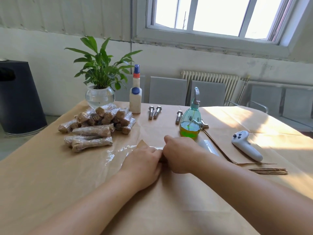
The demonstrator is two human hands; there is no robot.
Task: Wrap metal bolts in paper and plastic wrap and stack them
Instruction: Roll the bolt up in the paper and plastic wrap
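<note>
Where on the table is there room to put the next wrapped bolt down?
Bare paper lies near the front left, below the pile of wrapped bolts and left of the plastic wrap. Another bare patch lies between the pile and the two loose bolts. It is crowded around the hands, left and right, the spray bottle and the white controller.

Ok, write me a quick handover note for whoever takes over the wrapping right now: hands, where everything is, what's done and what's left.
Hands: left hand and right hand meet over a paper-wrapped piece on the plastic wrap sheet; their grip is hidden.
Things: pile of wrapped bolts at far left; three bare bolts plainly show near the spray bottle; plastic wrap roll and paper sheets to the right.
Done: a pile wrapped and stacked.
Left: finish this one, stack it, wrap the bare bolts.
</note>
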